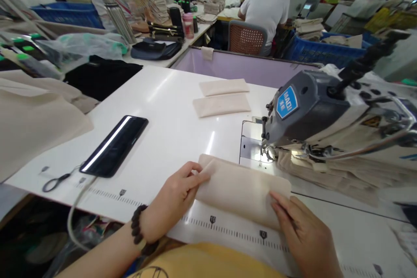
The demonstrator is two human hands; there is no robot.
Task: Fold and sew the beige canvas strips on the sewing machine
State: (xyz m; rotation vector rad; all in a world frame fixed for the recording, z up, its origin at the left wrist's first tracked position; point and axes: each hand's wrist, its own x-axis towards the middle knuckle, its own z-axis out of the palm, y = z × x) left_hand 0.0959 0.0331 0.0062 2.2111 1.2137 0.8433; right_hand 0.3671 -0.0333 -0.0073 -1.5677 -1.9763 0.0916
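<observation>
A folded beige fabric piece (pixel 243 189) lies near the table's front edge, between my two hands. My left hand (pixel 182 197) pinches its upper left corner between thumb and fingers. At its right end my right hand (pixel 301 228) grips the edge, thumb and fingers closed on the cloth. Just beyond the piece stands a sewing machine (pixel 302 104), its needle area and metal plate (pixel 250 147) near the fabric's far edge. Two more beige fabric pieces (pixel 223 105) lie flat farther back on the white table (pixel 169 130).
A black phone (pixel 114 145) with a cable and ring strap lies at the left. Beige cloth (pixel 39 117) covers the table's left end. Stacked beige pieces (pixel 329 176) sit under the machine arm. Ahead, a person in white (pixel 265 6) sits by a chair (pixel 247 37).
</observation>
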